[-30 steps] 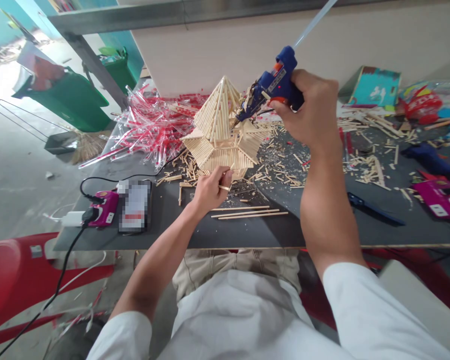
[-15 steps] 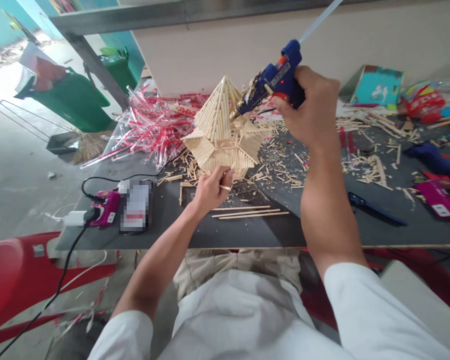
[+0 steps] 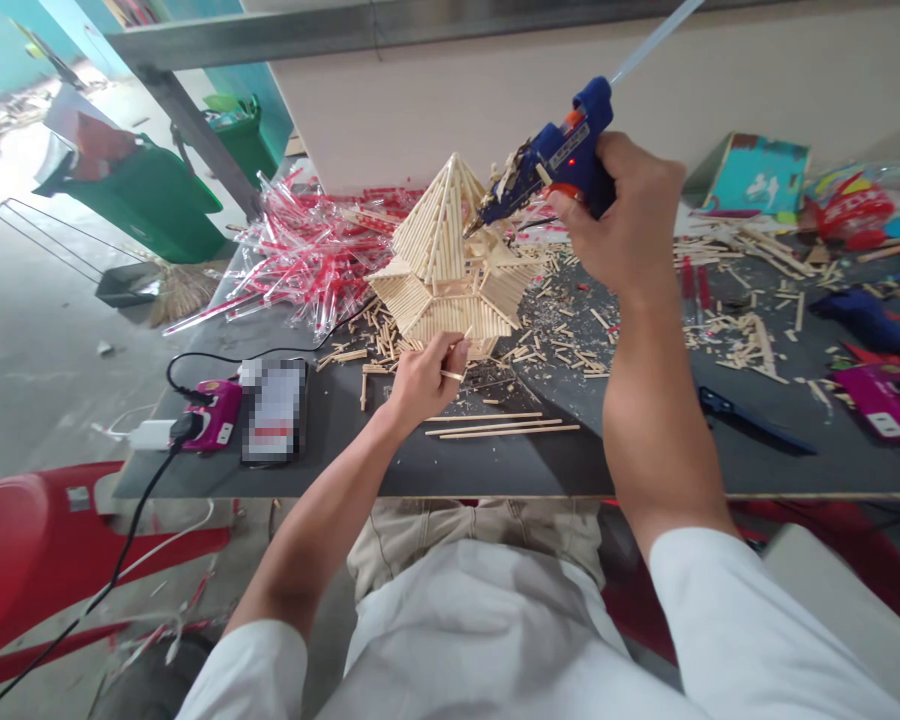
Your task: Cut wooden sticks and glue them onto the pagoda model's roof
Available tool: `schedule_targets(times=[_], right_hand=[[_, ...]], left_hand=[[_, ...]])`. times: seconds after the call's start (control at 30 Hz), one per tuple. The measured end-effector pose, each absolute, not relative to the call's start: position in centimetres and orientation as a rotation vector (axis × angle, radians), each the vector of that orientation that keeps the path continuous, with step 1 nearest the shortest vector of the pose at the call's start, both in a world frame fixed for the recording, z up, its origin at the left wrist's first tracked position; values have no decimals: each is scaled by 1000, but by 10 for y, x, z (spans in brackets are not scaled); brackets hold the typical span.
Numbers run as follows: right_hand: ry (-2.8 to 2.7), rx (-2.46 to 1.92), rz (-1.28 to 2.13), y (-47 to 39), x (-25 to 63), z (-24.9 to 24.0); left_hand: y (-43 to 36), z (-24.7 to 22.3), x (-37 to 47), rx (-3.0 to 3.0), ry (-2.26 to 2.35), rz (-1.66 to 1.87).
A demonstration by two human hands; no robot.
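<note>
A pointed, star-like model of thin wooden sticks (image 3: 436, 240) stands on the dark table. My right hand (image 3: 626, 205) is wrapped round a blue glue gun (image 3: 577, 150), whose nozzle points down-left at the right side of the model's peak. A clear glue stick (image 3: 656, 42) sticks out of the gun's back. In front of the model, my left hand (image 3: 424, 380) pinches short wooden pieces (image 3: 452, 376) between its fingers. Three long sticks (image 3: 506, 427) lie near the table's front edge, just right of my left hand.
Red and clear plastic wrappers (image 3: 322, 245) pile up at the back left. A phone (image 3: 274, 412) and a purple power strip (image 3: 214, 415) lie at the left. Stick scraps (image 3: 570, 350) litter the table. Dark-blue cutters (image 3: 754, 422) rest right of my right forearm.
The view has shifted very slightly. Both hands hold the same things in nearly the same places, with the nozzle still at the model's peak.
</note>
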State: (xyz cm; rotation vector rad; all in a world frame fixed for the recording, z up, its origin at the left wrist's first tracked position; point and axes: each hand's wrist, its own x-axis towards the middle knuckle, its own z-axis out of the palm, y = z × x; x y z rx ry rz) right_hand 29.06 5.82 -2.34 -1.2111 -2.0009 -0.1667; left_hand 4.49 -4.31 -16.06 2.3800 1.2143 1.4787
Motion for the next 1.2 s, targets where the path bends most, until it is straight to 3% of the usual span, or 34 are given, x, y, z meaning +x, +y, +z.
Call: schedule_targets(times=[0.73, 1.2], right_hand=[[-1883, -1483, -64, 46, 278, -13], [-1835, -1462, -244, 48, 273, -15]], left_hand=[[-44, -159, 44, 2374, 1230, 1454], [-44, -159, 45, 2372, 1264, 1453]])
